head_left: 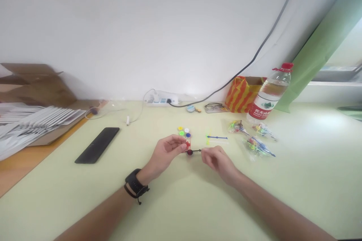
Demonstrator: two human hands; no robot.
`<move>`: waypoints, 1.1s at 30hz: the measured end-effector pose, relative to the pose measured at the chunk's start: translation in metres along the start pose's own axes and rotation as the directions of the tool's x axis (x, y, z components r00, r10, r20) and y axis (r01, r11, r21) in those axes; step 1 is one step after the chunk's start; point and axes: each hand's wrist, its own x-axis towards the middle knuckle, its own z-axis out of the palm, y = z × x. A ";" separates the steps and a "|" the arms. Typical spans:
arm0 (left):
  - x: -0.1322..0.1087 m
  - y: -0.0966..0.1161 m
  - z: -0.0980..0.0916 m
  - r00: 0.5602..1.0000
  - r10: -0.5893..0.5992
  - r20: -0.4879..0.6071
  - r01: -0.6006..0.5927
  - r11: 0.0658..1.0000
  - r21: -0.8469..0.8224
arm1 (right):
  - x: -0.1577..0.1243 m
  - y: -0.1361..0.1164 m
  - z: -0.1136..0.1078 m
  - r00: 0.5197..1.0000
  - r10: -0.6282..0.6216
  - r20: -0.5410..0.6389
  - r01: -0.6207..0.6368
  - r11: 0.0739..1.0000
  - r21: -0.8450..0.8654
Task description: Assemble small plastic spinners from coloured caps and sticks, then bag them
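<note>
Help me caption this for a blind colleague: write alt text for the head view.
A person's left hand holds a small red piece at a pale green table, while the right hand is at the tip of a black rod. Coloured discs lie beyond; bagged parts and a water bottle are to the right.

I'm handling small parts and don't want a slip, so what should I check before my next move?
1. Left hand closed on the small red plastic piece: ok.
2. Right hand firmly gripping the thin black plastic rod: cannot tell.
3. Rod joined to the red piece: cannot tell, too small.
4. Four round plastic discs, yellow, white, green and blue, in sight: ok.
5. Large clear plastic bottle with its red cap on: ok.
</note>
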 end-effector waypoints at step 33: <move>0.011 -0.012 -0.017 0.982 0.054 -0.183 -0.049 0.998 0.034 | 0.005 0.004 -0.014 0.990 -0.106 -0.097 0.071 0.947 -0.313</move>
